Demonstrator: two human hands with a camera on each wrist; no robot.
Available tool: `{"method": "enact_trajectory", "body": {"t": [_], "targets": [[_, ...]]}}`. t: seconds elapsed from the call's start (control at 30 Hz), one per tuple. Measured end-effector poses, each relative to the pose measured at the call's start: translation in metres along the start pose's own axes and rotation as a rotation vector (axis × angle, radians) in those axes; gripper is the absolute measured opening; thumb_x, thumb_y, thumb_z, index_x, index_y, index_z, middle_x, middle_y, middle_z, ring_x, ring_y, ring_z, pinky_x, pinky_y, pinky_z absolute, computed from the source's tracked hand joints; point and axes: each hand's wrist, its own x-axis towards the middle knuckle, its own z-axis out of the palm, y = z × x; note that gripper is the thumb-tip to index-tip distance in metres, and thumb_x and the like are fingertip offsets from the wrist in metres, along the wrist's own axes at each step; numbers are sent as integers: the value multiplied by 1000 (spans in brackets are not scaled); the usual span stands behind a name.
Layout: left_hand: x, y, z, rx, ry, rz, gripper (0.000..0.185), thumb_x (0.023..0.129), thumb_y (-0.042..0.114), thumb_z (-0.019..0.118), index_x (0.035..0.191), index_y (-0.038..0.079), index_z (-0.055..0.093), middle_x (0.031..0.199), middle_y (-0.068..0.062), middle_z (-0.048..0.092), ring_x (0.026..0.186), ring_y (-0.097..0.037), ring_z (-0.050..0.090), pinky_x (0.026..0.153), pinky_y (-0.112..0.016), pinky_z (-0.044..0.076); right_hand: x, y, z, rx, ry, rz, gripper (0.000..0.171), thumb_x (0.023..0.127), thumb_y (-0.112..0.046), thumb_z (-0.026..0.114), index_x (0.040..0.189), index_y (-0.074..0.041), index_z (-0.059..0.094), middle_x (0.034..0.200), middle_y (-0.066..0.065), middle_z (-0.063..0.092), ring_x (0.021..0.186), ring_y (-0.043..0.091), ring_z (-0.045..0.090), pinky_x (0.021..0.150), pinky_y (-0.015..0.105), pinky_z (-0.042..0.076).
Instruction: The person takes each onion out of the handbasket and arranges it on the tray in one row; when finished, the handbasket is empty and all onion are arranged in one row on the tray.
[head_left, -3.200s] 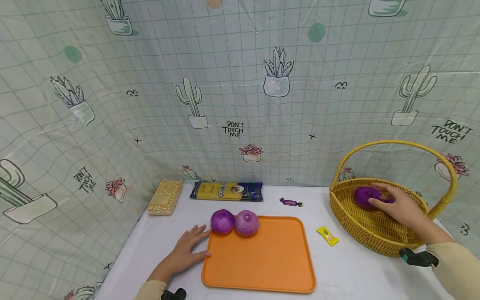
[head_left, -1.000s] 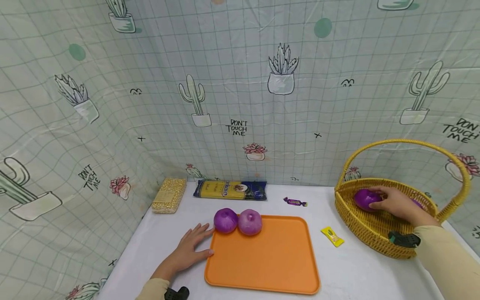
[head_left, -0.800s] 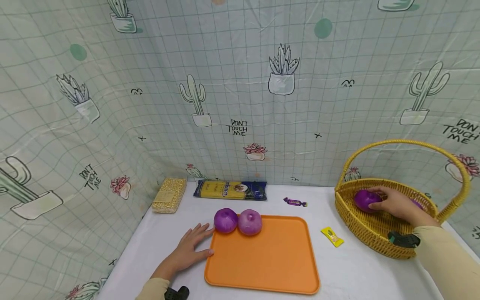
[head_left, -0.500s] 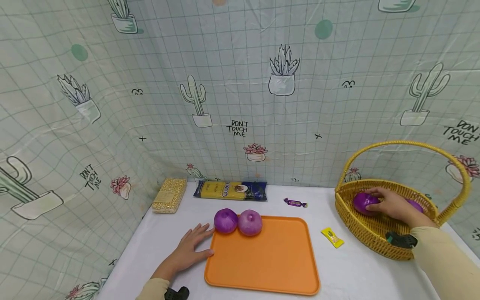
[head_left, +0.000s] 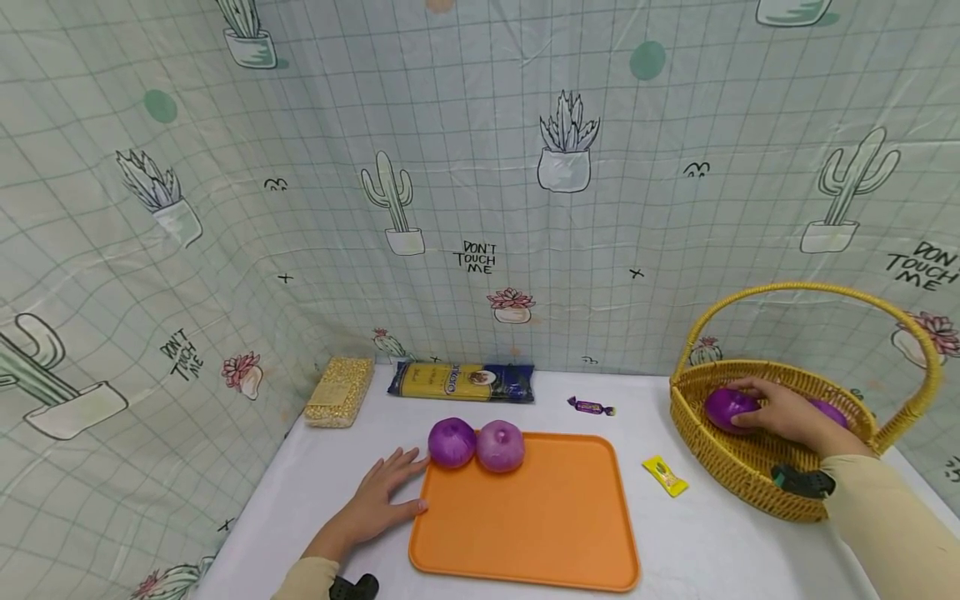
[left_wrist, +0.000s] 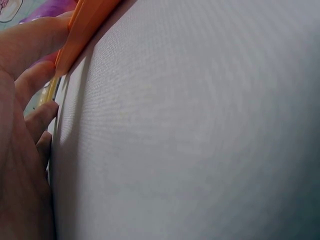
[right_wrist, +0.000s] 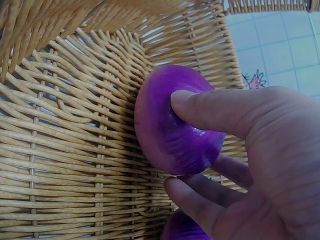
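My right hand [head_left: 780,410] is inside the yellow wicker basket [head_left: 720,467], holding a purple onion [head_left: 729,410] near the basket's left side. In the right wrist view the thumb lies on the onion [right_wrist: 175,125] and the fingers come round its other side. A second purple onion [head_left: 829,412] sits behind that hand, partly hidden. On the left edge of the orange tray [head_left: 525,525] rests my left hand [head_left: 378,498], fingers spread. Two more onions, a dark purple one [head_left: 452,442] and a paler one [head_left: 500,446], stand at the tray's back left corner, by the left fingertips.
Along the back lie a bag of corn kernels [head_left: 339,392] and a yellow-and-blue pasta packet [head_left: 461,382]. A purple-wrapped candy [head_left: 590,407] and a yellow-wrapped one [head_left: 664,476] lie between tray and basket. The basket's tall handle [head_left: 806,286] arches over the right hand.
The right hand and the onion at its fingertips have shifted slightly toward the left and front of the basket. The onion behind the hand shows more clearly. My left hand stays at the tray.
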Motion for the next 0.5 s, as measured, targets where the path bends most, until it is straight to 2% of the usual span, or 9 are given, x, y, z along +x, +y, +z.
{"method": "enact_trajectory", "body": {"t": [0.2,0.5], "targets": [[1,0,1,1,1,-9,68,94,44,70,151,11,50,161,-19,36,152,-47,16,120,-68,2,0,0,2,27,-7,-7,64,95,-23,72,142,9,44,133,46,44,118,63,47,91,70,46],[0,0,2,15,6,1,68,94,43,70,150,10,51,160,-20,37,151,-48,18,120,-68,4,0,-2,1,1,-17,-5,64,94,-25,74,141,9,45,128,45,48,113,61,52,88,67,50]]}}
